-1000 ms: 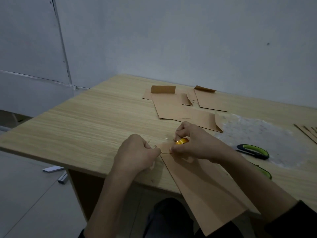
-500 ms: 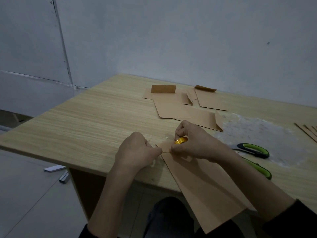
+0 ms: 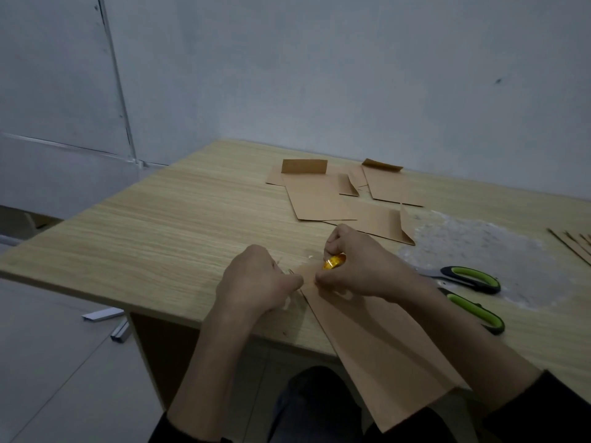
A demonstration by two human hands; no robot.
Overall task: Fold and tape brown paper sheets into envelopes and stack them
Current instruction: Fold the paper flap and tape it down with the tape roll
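Note:
A folded brown paper sheet (image 3: 377,356) lies at the near table edge and hangs over it toward me. My right hand (image 3: 358,266) grips a small yellow tape roll (image 3: 334,262) above the sheet's far end. My left hand (image 3: 256,279) is curled just left of it, pinching what looks like a clear strip of tape pulled from the roll; the strip is hard to see. Several folded brown envelopes (image 3: 323,199) lie spread on the wooden table (image 3: 160,238) farther back.
Green-handled scissors (image 3: 467,282) lie right of my right hand. A whitish scuffed patch (image 3: 473,247) marks the tabletop behind them. Thin brown strips (image 3: 572,247) sit at the far right edge. Metal pieces (image 3: 108,318) lie on the floor at left.
Both hands stay close together at the sheet's far end; the right hand with the tape roll shifted slightly. The sheet has barely moved.

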